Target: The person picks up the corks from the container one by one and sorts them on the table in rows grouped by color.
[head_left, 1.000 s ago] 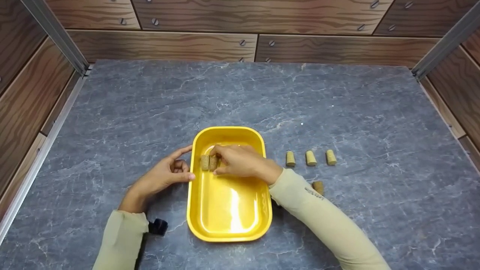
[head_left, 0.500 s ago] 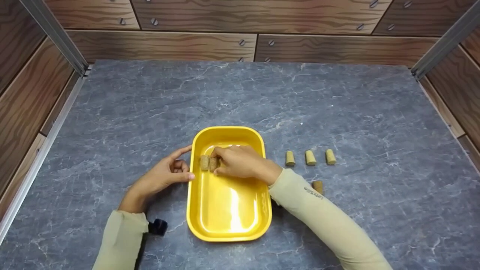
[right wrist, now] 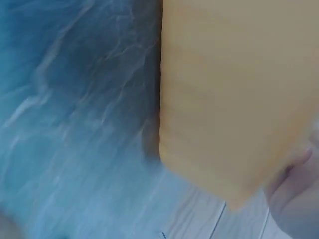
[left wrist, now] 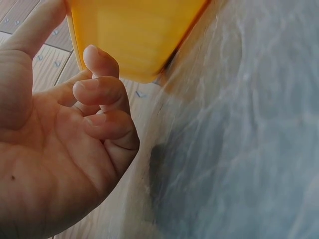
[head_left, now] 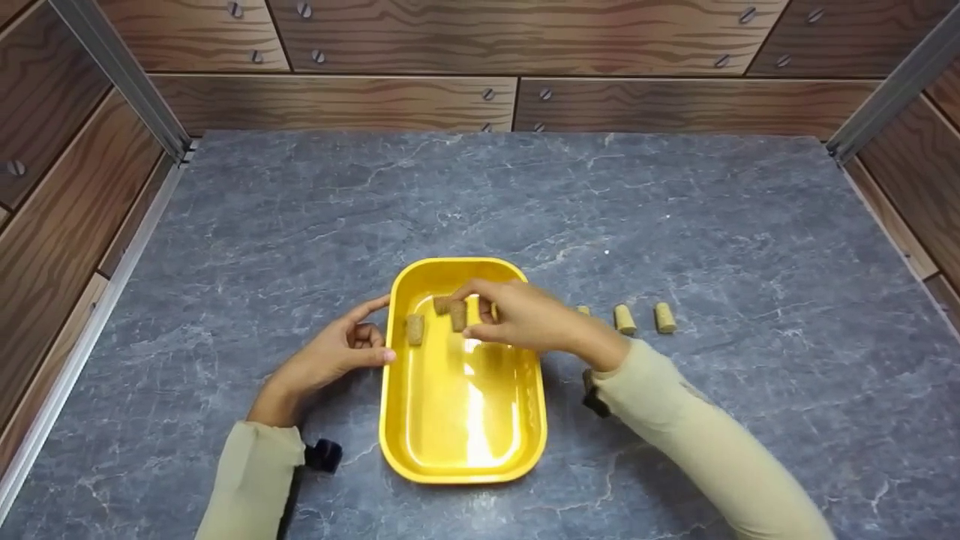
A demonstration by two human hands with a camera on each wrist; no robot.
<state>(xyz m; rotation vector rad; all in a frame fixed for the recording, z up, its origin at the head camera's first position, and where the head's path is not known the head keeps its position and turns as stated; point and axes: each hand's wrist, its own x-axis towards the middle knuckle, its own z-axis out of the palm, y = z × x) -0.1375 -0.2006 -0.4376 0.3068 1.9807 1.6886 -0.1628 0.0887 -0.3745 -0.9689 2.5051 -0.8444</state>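
The yellow tray (head_left: 465,476) lies before me, with corks inside. My right hand (head_left: 517,319) is over its far half, a brown cork (head_left: 458,318) pinched between index finger and thumb. Close behind that cork is another brown cork (head_left: 442,305), partly overlapped by the fingers. Near the tray's left wall stands a lighter cork (head_left: 415,330). My left hand (head_left: 337,349) touches the tray's left side with straight thumb and index finger, the other fingers bent toward the palm (left wrist: 75,144). In the right wrist view the tray's outer wall (right wrist: 224,89) covers most of the picture.
On the marbled tabletop (head_left: 300,202), right of the tray, are a pale cork (head_left: 625,319) and another pale cork (head_left: 664,317). A third pale cork (head_left: 583,310) is mostly behind my right hand. A darker cork (head_left: 589,379) shows at my right cuff. Wood-patterned panels surround the table.
My right hand has moved right, bringing the pinched cork away from the lighter one. The cork behind it has come into sight. The left hand still touches the tray. The head view has shifted slightly.
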